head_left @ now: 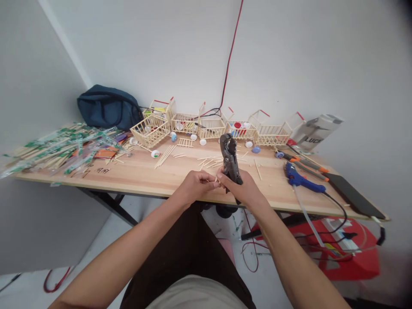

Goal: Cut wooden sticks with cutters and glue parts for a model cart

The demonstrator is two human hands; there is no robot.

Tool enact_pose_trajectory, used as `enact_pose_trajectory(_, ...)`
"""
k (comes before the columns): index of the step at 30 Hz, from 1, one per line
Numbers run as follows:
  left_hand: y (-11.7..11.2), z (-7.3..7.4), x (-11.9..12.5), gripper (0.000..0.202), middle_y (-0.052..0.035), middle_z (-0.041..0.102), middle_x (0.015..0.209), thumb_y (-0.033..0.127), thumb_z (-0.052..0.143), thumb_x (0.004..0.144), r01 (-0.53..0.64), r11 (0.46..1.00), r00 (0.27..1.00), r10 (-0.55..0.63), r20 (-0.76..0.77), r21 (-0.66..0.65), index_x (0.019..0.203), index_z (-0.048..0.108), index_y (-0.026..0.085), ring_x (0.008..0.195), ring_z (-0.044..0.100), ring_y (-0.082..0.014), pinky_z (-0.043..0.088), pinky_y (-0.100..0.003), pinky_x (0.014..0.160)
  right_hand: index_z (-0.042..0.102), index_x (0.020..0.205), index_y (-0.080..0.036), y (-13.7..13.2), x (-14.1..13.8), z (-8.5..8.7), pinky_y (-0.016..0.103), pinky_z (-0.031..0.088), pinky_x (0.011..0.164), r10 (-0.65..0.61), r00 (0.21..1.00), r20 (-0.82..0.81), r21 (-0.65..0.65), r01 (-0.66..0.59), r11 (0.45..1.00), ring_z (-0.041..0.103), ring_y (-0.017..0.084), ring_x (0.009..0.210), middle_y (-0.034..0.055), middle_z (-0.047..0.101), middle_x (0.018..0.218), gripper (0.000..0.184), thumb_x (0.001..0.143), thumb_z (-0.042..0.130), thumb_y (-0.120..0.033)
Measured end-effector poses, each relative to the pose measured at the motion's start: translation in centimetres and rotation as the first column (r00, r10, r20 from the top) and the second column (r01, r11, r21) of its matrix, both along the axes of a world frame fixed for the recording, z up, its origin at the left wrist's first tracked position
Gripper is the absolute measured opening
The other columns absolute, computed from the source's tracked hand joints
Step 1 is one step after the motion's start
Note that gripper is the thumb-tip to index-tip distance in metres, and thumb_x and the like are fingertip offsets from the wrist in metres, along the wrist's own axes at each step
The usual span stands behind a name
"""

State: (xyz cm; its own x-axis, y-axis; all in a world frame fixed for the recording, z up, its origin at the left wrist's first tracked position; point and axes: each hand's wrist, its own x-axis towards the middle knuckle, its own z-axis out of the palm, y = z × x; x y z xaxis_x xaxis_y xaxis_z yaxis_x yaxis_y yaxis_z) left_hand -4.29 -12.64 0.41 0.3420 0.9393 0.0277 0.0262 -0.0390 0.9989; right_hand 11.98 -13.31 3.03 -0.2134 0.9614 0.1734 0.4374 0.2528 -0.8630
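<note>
My right hand (245, 189) is closed around the handles of dark pliers (229, 159), whose jaws point up and away over the front of the wooden table (180, 174). My left hand (195, 185) pinches a thin wooden stick (215, 181) between thumb and fingers, and its tip meets my right hand's fingers. Both hands hover together just above the table's front edge. Loose wooden sticks (210, 162) lie scattered on the table beyond them.
Several small stick-built carts (212, 127) line the wall. A pile of wrapped chopsticks (61, 148) lies at left, a dark blue bag (107, 107) behind it. At right are a blue glue gun (301, 179), orange-handled tools (305, 164) and a black slab (354, 196).
</note>
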Motion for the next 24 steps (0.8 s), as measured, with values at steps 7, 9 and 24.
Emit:
enact_pose_trajectory(7,1.0,-0.8,0.3,0.012,-0.0022,0.067,0.071,0.026,0.07,0.071,-0.116,0.951,0.959,0.182,-0.217,0.287,0.071,0.074,0.015,0.066,0.056,-0.0122,0.039,-0.022,0.062,0.061,0.081,-0.019,0.4,0.3,-1.1,0.026,0.045,0.064,-0.025,0.997,-0.076,0.005,0.025,1.0,0.057,0.014,0.067,-0.0013,0.058,0.07,0.016,0.081,0.055,-0.034)
enact_pose_trajectory(9,1.5,-1.2,0.4,0.009,-0.0024,0.067,0.07,0.022,0.068,0.073,-0.112,0.923,0.938,0.221,-0.268,0.368,0.07,0.074,0.016,0.067,0.056,-0.0125,0.039,-0.022,0.063,0.062,0.081,-0.019,0.9,0.4,-1.4,0.027,0.046,0.066,-0.041,0.999,-0.034,0.015,0.042,0.999,0.058,0.015,0.069,-0.0001,0.061,0.072,0.016,0.08,0.056,-0.033)
enact_pose_trajectory(24,2.8,-1.8,-0.2,0.012,0.0003,0.061,0.061,0.013,0.068,0.069,-0.009,0.906,0.872,0.214,-0.44,0.423,0.057,0.066,0.014,0.059,0.05,-0.011,0.033,-0.022,0.058,0.067,0.071,-0.02,3.8,-1.3,-0.9,0.026,0.041,0.063,-0.06,0.896,0.441,0.086,0.025,0.996,0.061,0.018,0.068,0.0005,0.068,0.068,0.011,0.073,0.057,-0.018)
